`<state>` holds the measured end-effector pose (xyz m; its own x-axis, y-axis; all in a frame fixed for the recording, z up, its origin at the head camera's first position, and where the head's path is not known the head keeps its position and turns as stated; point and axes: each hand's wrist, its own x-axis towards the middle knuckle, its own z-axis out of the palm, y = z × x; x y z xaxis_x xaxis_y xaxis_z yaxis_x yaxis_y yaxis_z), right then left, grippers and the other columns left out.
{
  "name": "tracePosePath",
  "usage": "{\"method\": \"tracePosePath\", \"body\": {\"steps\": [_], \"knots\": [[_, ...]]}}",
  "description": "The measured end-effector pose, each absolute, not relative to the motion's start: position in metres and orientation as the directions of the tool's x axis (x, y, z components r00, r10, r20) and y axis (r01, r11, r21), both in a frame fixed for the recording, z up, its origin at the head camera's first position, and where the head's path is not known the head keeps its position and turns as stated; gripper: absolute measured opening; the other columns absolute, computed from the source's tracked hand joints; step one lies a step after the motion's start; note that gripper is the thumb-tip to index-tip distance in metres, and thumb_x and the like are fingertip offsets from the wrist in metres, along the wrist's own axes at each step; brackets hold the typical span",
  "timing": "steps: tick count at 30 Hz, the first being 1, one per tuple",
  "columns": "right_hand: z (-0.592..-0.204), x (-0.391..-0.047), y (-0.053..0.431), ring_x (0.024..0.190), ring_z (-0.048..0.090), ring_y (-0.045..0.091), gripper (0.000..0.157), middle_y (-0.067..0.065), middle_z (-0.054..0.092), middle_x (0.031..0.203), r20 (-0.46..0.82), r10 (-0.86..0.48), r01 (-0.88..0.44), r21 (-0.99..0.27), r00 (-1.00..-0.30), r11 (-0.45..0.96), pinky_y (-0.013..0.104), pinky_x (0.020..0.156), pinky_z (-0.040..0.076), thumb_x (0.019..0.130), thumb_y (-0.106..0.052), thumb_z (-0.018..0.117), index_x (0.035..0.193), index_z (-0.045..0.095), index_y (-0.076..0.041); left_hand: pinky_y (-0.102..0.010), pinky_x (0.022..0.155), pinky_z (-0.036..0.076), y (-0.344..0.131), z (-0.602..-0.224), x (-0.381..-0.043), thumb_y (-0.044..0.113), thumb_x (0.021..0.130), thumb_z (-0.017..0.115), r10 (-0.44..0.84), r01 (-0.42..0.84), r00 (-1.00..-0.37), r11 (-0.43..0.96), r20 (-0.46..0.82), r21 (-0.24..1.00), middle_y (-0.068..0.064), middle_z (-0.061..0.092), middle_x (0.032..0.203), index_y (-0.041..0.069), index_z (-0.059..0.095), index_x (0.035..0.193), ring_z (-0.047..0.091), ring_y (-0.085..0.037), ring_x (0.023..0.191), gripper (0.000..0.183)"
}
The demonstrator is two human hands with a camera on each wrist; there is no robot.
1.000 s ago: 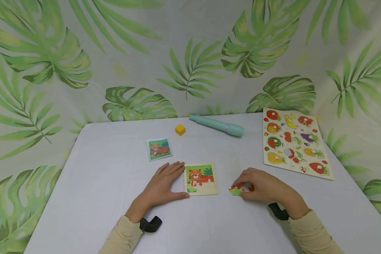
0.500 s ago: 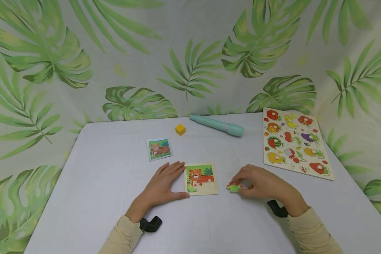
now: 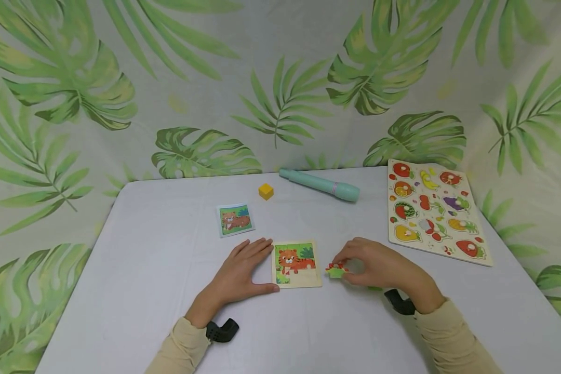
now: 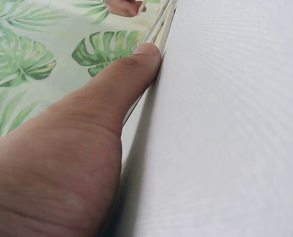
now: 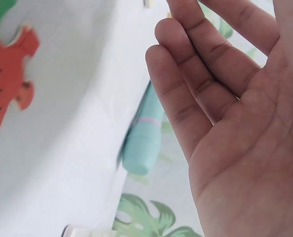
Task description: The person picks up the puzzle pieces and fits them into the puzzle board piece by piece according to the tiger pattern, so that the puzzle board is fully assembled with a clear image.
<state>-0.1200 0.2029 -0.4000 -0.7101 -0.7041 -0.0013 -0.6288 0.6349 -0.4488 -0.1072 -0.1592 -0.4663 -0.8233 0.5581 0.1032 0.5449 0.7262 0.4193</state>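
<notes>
My left hand rests with fingers spread along the left side of a wooden tiger jigsaw puzzle, its thumb at the lower left corner. Bare wood shows at the puzzle's lower right. Just right of the board, my right hand pinches a green and red jigsaw piece between thumb and fingertips. In the right wrist view, that piece is out of sight, while an orange, black-striped jigsaw piece lies on the table. A green bit peeks out below the right hand in the head view.
A small tiger picture card lies beyond the left hand, with a yellow cube behind it. Toward the back lies a mint-green microphone-shaped toy. A fruit peg board covers the right side of the table.
The right hand has moved left toward the puzzle board, carrying the pinched jigsaw piece. A green bit now shows below that hand. The left hand has stayed in place.
</notes>
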Motion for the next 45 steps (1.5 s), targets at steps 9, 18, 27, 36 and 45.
{"method": "tracePosePath", "body": {"steps": [9, 18, 27, 36, 45], "knots": [[-0.397, -0.124, 0.191, 0.099, 0.064, 0.009, 0.028, -0.014, 0.069, 0.103, 0.025, -0.711, -0.648, -0.435, -0.703, 0.625, 0.032, 0.088, 0.058, 0.086, -0.022, 0.083, 0.113, 0.077, -0.020, -0.047, 0.129, 0.018, -0.160, -0.467, -0.107, 0.068, 0.083, 0.074, 0.558, 0.544, -0.824, 0.727, 0.102, 0.418, -0.002, 0.036, 0.167, 0.009, 0.042, 0.158, 0.029, -0.020, 0.156, 0.100], [-0.398, -0.128, 0.179, 0.098, 0.065, 0.013, 0.026, -0.013, 0.070, 0.103, 0.065, -0.730, -0.682, -0.422, -0.680, 0.598, 0.032, 0.087, 0.058, 0.086, -0.021, 0.082, 0.112, 0.078, -0.020, -0.047, 0.129, 0.018, -0.160, -0.467, -0.108, 0.068, 0.083, 0.073, 0.560, 0.546, -0.822, 0.723, 0.104, 0.424, -0.002, 0.036, 0.167, 0.009, 0.043, 0.158, 0.029, -0.020, 0.156, 0.100], [-0.397, -0.128, 0.161, 0.100, 0.063, 0.012, 0.026, -0.011, 0.070, 0.105, 0.029, -0.737, -0.672, -0.437, -0.675, 0.598, 0.033, 0.089, 0.057, 0.087, -0.021, 0.081, 0.113, 0.078, -0.019, -0.048, 0.129, 0.019, -0.160, -0.468, -0.109, 0.068, 0.083, 0.074, 0.560, 0.550, -0.821, 0.721, 0.113, 0.422, -0.002, 0.037, 0.166, 0.009, 0.043, 0.158, 0.030, -0.020, 0.156, 0.099], [-0.398, -0.127, 0.146, 0.101, 0.061, 0.010, 0.026, -0.011, 0.070, 0.106, 0.018, -0.744, -0.681, -0.418, -0.668, 0.602, 0.034, 0.091, 0.057, 0.087, -0.024, 0.082, 0.113, 0.078, -0.020, -0.048, 0.129, 0.019, -0.160, -0.468, -0.108, 0.068, 0.083, 0.073, 0.560, 0.551, -0.820, 0.720, 0.116, 0.422, -0.002, 0.037, 0.166, 0.009, 0.044, 0.157, 0.030, -0.021, 0.156, 0.099], [-0.402, -0.126, 0.133, 0.104, 0.062, 0.009, 0.025, -0.011, 0.071, 0.108, 0.012, -0.750, -0.689, -0.406, -0.662, 0.601, 0.034, 0.093, 0.057, 0.087, -0.026, 0.081, 0.112, 0.079, -0.023, -0.048, 0.129, 0.019, -0.160, -0.469, -0.109, 0.069, 0.084, 0.072, 0.563, 0.559, -0.817, 0.721, 0.124, 0.411, -0.002, 0.037, 0.166, 0.009, 0.044, 0.157, 0.031, -0.020, 0.155, 0.099]]}}
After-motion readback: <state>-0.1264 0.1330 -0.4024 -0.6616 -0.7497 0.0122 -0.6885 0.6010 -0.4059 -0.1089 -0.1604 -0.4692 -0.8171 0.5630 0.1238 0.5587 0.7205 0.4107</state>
